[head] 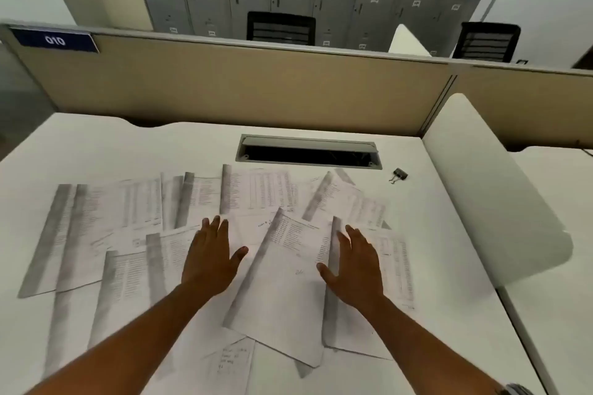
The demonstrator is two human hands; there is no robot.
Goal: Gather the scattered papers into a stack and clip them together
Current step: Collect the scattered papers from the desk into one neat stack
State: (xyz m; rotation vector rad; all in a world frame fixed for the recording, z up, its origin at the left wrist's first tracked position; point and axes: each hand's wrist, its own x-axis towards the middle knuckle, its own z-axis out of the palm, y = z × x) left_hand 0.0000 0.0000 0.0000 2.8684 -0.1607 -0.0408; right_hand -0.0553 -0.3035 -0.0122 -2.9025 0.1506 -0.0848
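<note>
Several printed sheets lie scattered and overlapping across the white desk [96,144], from the far left [96,228] to right of centre. One sheet [285,292] lies tilted on top in the middle, between my hands. My left hand [210,256] is flat with straight fingers over the papers just left of that sheet. My right hand [353,266] is flat, fingers straight, over the sheet's right edge and another sheet [394,260]. A small black binder clip [399,175] sits alone on the desk at the back right, well beyond both hands.
A grey cable slot [308,152] with its lid raised is set in the desk behind the papers. A beige partition [256,90] closes the back. A white rounded divider [491,196] borders the right side. Grey lockers and black chairs stand beyond.
</note>
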